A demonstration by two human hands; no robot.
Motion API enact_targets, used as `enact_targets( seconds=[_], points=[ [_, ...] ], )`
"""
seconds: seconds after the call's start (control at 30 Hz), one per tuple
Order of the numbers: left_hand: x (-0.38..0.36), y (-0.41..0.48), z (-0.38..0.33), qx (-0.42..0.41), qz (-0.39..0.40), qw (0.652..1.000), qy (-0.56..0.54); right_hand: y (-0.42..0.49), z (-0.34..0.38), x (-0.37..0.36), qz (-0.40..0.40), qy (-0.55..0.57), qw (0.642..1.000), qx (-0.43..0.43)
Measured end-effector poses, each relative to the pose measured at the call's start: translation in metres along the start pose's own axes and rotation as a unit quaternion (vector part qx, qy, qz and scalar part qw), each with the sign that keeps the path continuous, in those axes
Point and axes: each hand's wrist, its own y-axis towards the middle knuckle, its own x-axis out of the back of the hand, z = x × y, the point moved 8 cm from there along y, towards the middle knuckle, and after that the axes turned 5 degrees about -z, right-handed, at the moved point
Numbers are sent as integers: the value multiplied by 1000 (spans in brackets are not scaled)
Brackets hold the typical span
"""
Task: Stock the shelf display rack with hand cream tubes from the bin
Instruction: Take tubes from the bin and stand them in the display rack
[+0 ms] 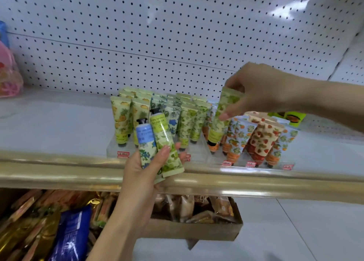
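Note:
A clear display rack [199,150] on the white shelf [59,126] holds rows of hand cream tubes cap down: yellow pineapple tubes [121,118] at left, blue and green ones in the middle, orange and strawberry tubes [262,140] at right. My left hand [145,166] grips two tubes caps up in front of the rack, a blue one [145,142] and a green one [165,142]. My right hand [258,89] pinches a green tube [222,118] by its crimped end, cap down, over the rack between the green and orange rows.
A white pegboard wall [177,34] backs the shelf, whose front edge is a gold rail [256,184]. Pink packaged goods [8,73] sit at far left. Below, a cardboard box of wrapped snacks [206,227] and bags, one blue [72,235], fill the lower shelf.

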Motion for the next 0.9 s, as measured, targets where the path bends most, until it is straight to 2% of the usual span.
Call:
enact_targets(
  seconds=[0.1,0.23,0.43,0.6,0.9],
  points=[
    [3,6,-4,-8,30,1000,3,15,14,-10,-24,-44,997,56],
    [4,7,-16,-17,75,997,6,28,16,-27,-13,-46,996,69],
    [14,9,-7,-16,55,998,2,36,10,-36,-8,-62,996,60],
    [18,9,-1,12,59,998,-10,39,4,-46,11,-66,996,52],
    [12,11,3,14,70,997,-3,46,0,-57,24,-79,996,36]
  ],
)
